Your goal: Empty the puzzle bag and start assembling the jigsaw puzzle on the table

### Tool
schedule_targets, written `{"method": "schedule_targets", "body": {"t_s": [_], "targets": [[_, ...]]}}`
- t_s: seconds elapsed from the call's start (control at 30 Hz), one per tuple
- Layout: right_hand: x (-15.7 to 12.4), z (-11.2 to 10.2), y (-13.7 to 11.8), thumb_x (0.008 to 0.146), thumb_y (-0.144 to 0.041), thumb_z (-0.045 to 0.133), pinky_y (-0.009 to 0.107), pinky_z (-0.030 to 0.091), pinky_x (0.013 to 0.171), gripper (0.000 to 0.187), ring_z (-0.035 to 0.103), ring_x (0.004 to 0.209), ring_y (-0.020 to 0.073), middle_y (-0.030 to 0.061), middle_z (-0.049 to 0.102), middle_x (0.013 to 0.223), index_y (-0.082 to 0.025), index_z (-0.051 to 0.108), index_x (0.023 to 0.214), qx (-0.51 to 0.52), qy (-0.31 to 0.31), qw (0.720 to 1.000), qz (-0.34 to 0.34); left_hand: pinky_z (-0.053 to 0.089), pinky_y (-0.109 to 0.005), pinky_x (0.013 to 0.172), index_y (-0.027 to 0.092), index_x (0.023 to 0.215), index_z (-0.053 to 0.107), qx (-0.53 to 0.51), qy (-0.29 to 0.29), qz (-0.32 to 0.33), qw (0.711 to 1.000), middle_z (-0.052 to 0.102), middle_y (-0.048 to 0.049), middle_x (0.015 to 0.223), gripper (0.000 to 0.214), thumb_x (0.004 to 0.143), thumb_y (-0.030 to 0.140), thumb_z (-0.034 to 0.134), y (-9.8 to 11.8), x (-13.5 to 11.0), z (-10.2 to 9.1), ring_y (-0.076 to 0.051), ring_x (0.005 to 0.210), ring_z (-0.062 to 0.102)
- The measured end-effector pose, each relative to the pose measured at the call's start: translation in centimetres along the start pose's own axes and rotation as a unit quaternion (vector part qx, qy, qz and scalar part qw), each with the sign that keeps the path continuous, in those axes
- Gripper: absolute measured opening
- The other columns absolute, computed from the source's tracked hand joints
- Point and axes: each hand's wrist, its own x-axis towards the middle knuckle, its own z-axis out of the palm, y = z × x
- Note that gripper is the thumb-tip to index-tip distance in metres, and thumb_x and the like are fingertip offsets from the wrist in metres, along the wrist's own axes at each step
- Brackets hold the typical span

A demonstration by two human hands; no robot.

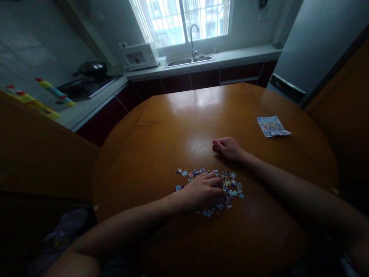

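Observation:
A loose heap of small jigsaw puzzle pieces (233, 192), mostly blue, white and purple with a few yellowish ones, lies on the near part of the wooden table. Over its middle rests my left hand (203, 189), palm down, fingers bent and slightly apart, touching the pieces. It covers part of the heap, and its fingertips are partly hidden. Beyond the heap and to the right, my right hand (229, 149) lies on the bare tabletop with its fingers curled closed. Whatever it holds, if anything, is hidden.
A creased, colourful printed sheet (271, 126) lies on the right of the wooden table (161, 130). Behind the table runs a counter with a sink (188, 60), a microwave (140, 56) and a pan (92, 69) on the stove. Yellow bottles (54, 92) stand at the left.

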Motion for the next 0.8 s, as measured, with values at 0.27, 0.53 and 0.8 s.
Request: {"method": "schedule_targets", "body": {"t_s": [0.27,0.53,0.8], "targets": [[0.0,0.1,0.2,0.103,-0.047,0.037,0.027,0.038,0.064,0.053,0.064,0.065,0.0152,0.0043,0.073,0.074,-0.019,0.072,0.074,-0.004,0.001,1.0,0.0,0.046,-0.033,0.083,0.025,0.107,0.071,-0.027,-0.013,0.015,0.999,0.066,-0.0048,0.104,0.016,0.1,0.034,0.06,-0.4,-0.1,-0.4,-0.02,0.094,0.054],[0.0,0.1,0.0,0.102,-0.046,0.041,0.027,0.039,0.063,0.05,0.065,0.066,0.0161,0.0044,0.075,0.075,-0.019,0.072,0.073,-0.019,0.002,1.0,0.003,0.048,-0.034,0.09,0.021,0.101,0.069,-0.018,-0.01,-0.008,1.0,0.063,-0.0069,0.111,0.016,0.094,0.035,0.069,-0.8,0.1,0.0,-0.022,0.103,0.054],[0.0,0.0,-0.5,0.1,-0.041,0.045,0.028,0.039,0.063,0.044,0.066,0.067,0.0169,0.0053,0.076,0.077,-0.019,0.073,0.075,-0.022,-0.004,1.0,0.009,0.05,-0.029,0.083,0.018,0.089,0.066,-0.18,0.014,-0.04,0.983,0.067,-0.0043,0.09,0.013,0.095,0.029,0.069,-0.8,0.3,-1.6,-0.017,0.091,0.059]]}}
